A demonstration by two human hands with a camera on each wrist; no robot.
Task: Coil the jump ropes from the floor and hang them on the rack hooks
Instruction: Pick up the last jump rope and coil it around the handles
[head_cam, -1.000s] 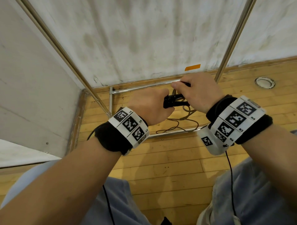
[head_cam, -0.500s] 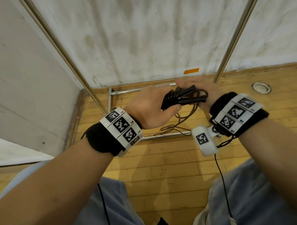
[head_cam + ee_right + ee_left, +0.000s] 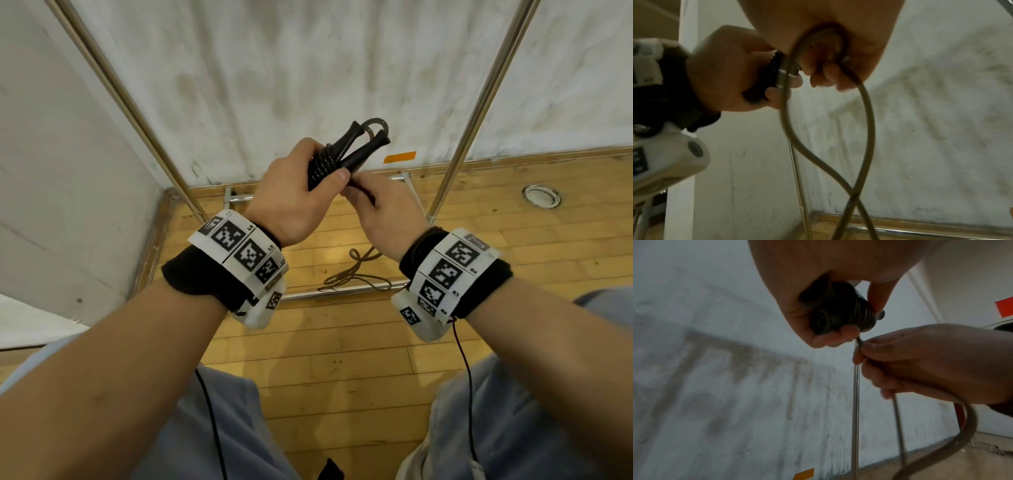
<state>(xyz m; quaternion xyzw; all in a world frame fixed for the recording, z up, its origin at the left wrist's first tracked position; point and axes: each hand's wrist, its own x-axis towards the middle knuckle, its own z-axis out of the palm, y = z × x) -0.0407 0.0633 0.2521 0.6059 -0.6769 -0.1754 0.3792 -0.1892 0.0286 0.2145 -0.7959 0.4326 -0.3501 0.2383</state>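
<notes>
My left hand (image 3: 301,192) grips the two black handles of a jump rope (image 3: 346,154), held together and pointing up and away, at chest height in front of the rack. In the left wrist view the ribbed handle ends (image 3: 836,313) sit inside its curled fingers. My right hand (image 3: 380,209) pinches the rope cord (image 3: 859,340) just below the handles; a loop of cord (image 3: 865,129) hangs down from its fist. The rest of the brown cord (image 3: 356,274) lies tangled on the wooden floor over the rack's base bar.
Metal rack uprights rise at the left (image 3: 137,113) and right (image 3: 479,99) of my hands, with base bars (image 3: 342,293) on the floor. A grey-white wall stands close behind. An orange tape mark (image 3: 399,157) is on the wall and a round floor socket (image 3: 541,196) lies at right.
Both hands have risen from near the floor to chest height. The handles have turned from lying sideways to pointing up, and the right hand has shifted from the handles to the cord below them.
</notes>
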